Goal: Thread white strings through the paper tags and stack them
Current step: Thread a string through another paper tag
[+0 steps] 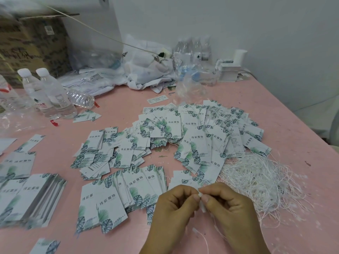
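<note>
My left hand (175, 208) and my right hand (229, 208) meet near the table's front edge, fingertip to fingertip. Between them they pinch the small white plastic end of a white string (201, 196); its thin cord trails down toward me. A tangled heap of white strings (260, 178) lies right of my right hand. White paper tags with green leaf print spread over the pink table (128, 107): a loose pile (198, 132) ahead, fanned tags (139, 182) left of my hands, and stacked tags (34, 198) at the far left.
Two upright water bottles (47, 92) and one lying bottle (80, 99) stand at the back left. A cardboard box (31, 43), white plastic bags (146, 68), more bottles (192, 48) and small white boxes (229, 70) line the back by the wall.
</note>
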`<state>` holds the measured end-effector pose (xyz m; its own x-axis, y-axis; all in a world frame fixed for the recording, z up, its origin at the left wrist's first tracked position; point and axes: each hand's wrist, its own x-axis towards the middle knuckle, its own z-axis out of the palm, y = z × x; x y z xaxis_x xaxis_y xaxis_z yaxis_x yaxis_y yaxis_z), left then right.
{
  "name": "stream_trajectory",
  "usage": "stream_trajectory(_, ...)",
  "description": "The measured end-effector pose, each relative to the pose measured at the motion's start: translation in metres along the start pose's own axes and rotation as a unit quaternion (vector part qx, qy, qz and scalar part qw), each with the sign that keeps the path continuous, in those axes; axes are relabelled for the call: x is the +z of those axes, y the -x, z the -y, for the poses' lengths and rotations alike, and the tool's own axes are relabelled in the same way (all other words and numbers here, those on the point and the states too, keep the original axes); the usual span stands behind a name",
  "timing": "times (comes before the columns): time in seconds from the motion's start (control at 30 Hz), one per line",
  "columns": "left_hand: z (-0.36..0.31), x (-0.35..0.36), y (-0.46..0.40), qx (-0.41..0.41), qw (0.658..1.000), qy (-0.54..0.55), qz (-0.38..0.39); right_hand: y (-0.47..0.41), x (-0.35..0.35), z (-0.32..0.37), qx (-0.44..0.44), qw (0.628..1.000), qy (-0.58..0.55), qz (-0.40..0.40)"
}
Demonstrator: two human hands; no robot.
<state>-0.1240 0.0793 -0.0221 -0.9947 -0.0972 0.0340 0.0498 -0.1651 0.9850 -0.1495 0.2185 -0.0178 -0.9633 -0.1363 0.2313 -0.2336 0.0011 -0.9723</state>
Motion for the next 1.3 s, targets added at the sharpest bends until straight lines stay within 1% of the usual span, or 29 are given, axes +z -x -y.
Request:
stream_trajectory(0.07, 0.001, -0.002, -0.001, -0.003, 1.000, 0.007, -0.009, 0.001, -0.001, 0.002, -0.015, 1.000, 0.023, 0.014)
stream_trajectory(0.13, 0.002, -0.004, -0.003, 0.002, 1.000, 0.027, -0.012, 0.000, -0.003, 0.001, -0.010, 0.999, 0.037, 0.007)
stream_trajectory(0.2, 0.003, -0.005, -0.004, 0.006, 0.998, 0.064, -0.004, -0.001, -0.004, -0.001, 0.032, 0.999, 0.020, 0.009)
stream_trajectory(0.27, 0.003, -0.006, -0.006, 0.008, 0.990, 0.140, 0.019, -0.001, -0.004, -0.003, 0.067, 0.996, 0.026, 0.060)
stream_trajectory(0.33, 0.003, -0.008, -0.007, 0.000, 0.971, 0.236, 0.045, 0.001, -0.002, -0.001, 0.086, 0.985, 0.039, 0.143)
stream_trajectory(0.4, -0.001, -0.012, -0.008, -0.020, 0.950, 0.307, 0.052, 0.003, 0.001, 0.002, 0.096, 0.975, 0.026, 0.198)
stream_trajectory(0.5, -0.008, -0.019, -0.009, -0.030, 0.920, 0.388, 0.042, 0.003, 0.002, 0.001, 0.095, 0.973, 0.046, 0.205)
stream_trajectory(0.6, -0.010, -0.027, -0.011, -0.025, 0.891, 0.450, 0.050, 0.003, 0.004, 0.001, 0.055, 0.968, 0.115, 0.216)
stream_trajectory(0.67, -0.010, -0.029, -0.012, -0.014, 0.866, 0.492, 0.091, 0.004, 0.008, 0.000, 0.054, 0.965, 0.106, 0.232)
stream_trajectory(0.73, -0.010, -0.029, -0.013, -0.019, 0.839, 0.530, 0.121, 0.007, 0.011, -0.001, 0.076, 0.966, 0.085, 0.233)
stream_trajectory(0.77, -0.010, -0.030, -0.013, -0.028, 0.828, 0.545, 0.129, 0.008, 0.013, -0.002, 0.095, 0.966, 0.069, 0.231)
stream_trajectory(0.8, -0.010, -0.029, -0.013, -0.032, 0.825, 0.550, 0.125, 0.010, 0.014, -0.003, 0.116, 0.965, 0.055, 0.228)
stream_trajectory(0.83, -0.010, -0.030, -0.014, -0.033, 0.828, 0.549, 0.109, 0.011, 0.015, -0.004, 0.137, 0.964, 0.043, 0.225)
stream_trajectory(0.9, -0.008, -0.033, -0.015, -0.028, 0.840, 0.539, 0.051, 0.012, 0.017, -0.003, 0.164, 0.963, 0.006, 0.214)
stream_trajectory(1.03, -0.007, -0.037, -0.023, -0.052, 0.856, 0.502, -0.109, 0.006, 0.009, -0.006, 0.209, 0.964, -0.082, 0.145)
stream_trajectory(1.07, -0.005, -0.036, -0.025, -0.060, 0.866, 0.476, -0.140, 0.004, 0.007, -0.008, 0.220, 0.962, -0.102, 0.122)
stream_trajectory(1.1, -0.002, -0.033, -0.025, -0.070, 0.887, 0.427, -0.161, 0.003, 0.005, -0.011, 0.227, 0.961, -0.125, 0.101)
stream_trajectory(1.17, 0.006, -0.027, -0.021, -0.075, 0.949, 0.251, -0.174, 0.001, 0.005, -0.015, 0.230, 0.958, -0.164, 0.055)
stream_trajectory(1.2, 0.011, -0.023, -0.019, -0.062, 0.970, 0.164, -0.168, 0.000, 0.005, -0.017, 0.227, 0.956, -0.182, 0.033)
stream_trajectory(1.23, 0.016, -0.018, -0.016, -0.043, 0.983, 0.098, -0.151, 0.000, 0.006, -0.019, 0.223, 0.954, -0.200, 0.014)
stream_trajectory(1.3, 0.020, -0.009, -0.011, -0.014, 0.994, 0.039, -0.100, 0.000, 0.008, -0.022, 0.212, 0.952, -0.219, -0.008)
